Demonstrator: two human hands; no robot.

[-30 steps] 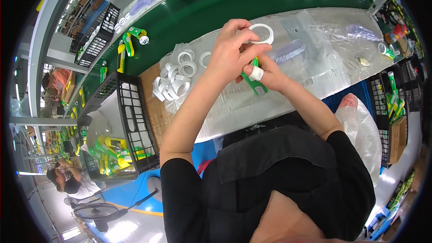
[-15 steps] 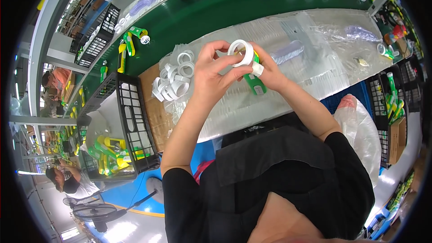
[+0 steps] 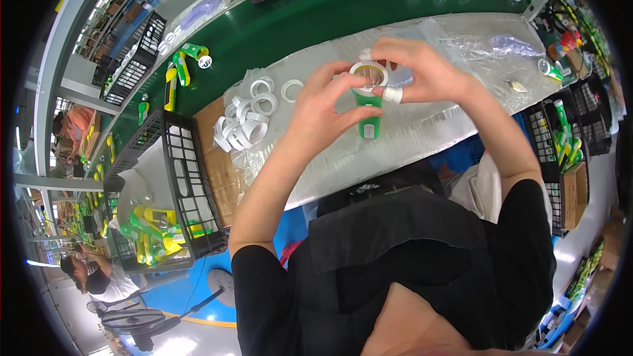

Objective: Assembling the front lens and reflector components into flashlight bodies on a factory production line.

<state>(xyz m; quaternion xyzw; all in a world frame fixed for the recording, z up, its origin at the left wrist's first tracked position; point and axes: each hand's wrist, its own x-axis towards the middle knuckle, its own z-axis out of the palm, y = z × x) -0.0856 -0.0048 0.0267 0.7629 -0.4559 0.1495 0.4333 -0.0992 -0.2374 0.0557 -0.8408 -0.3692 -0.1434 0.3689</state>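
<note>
A green flashlight (image 3: 369, 117) stands nearly upright over the plastic-covered worktop, its wide end toward me. Around that end sits a white ring (image 3: 370, 74). My left hand (image 3: 328, 102) is closed on the flashlight from the left, with fingers at the ring's rim and the thumb by the green body. From the right, my right hand (image 3: 425, 72) grips the ring between thumb and fingers; white wraps show on its fingertips. To the left lies a pile of loose white rings (image 3: 244, 122), with a single ring (image 3: 292, 90) beside it.
Beyond the worktop runs a green conveyor (image 3: 290, 26) carrying several flashlights. A black crate (image 3: 198, 178) of flashlights stands at my left, another crate (image 3: 560, 165) at my right. Clear plastic film (image 3: 488, 53) lies at the far right. A fan (image 3: 135, 320) stands at lower left.
The white ring, tilted in my left fingers before, is now around the flashlight's wide end. My right hand has swung up and right to its rim. The flashlight has turned more upright.
</note>
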